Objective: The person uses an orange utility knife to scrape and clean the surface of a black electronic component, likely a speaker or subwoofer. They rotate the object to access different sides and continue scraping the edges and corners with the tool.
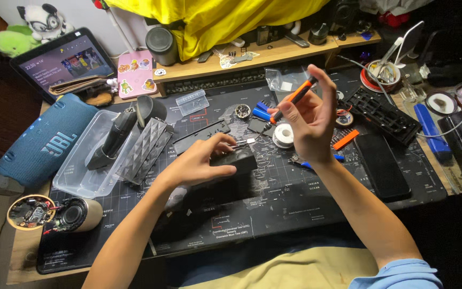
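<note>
My right hand (308,120) is raised above the desk mat (295,203) and grips an orange and black screwdriver (294,99), tip pointing down-left. My left hand (201,160) lies on a black rectangular part (241,160) at the mat's middle, with a small silver piece (244,142) at its fingertips. A white spool of solder (283,135) lies just left of my right hand's wrist side.
A clear plastic tray (84,171) with black speaker shell parts sits at left, beside a blue cylindrical speaker (44,142). A round circuit board (30,211) and speaker driver (76,215) lie near the front left. A dark phone (383,166), black grille (383,115) and tablet (62,61) are also around.
</note>
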